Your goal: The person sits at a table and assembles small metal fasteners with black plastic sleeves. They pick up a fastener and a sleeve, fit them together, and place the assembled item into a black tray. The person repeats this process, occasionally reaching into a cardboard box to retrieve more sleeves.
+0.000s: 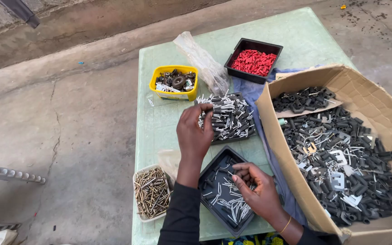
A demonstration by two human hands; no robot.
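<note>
My left hand (195, 131) is raised over the green table (169, 118), its fingertips closed on a small dark cylindrical piece at the edge of a black tray (232, 136) piled with dark cylinders fitted with white pins. My right hand (256, 186) is lower, its fingers pinching among loose white pins in a nearer black tray (208, 178). A thin bangle sits on my right wrist.
A large cardboard box (277, 136) of dark plastic cylinders and metal clips fills the right side. A yellow tub (174, 94) of mixed parts, a black tray (252, 77) of red plugs, a clear plastic bag (203, 61) and a white tray (147, 217) of brass screws stand around. Concrete floor lies left.
</note>
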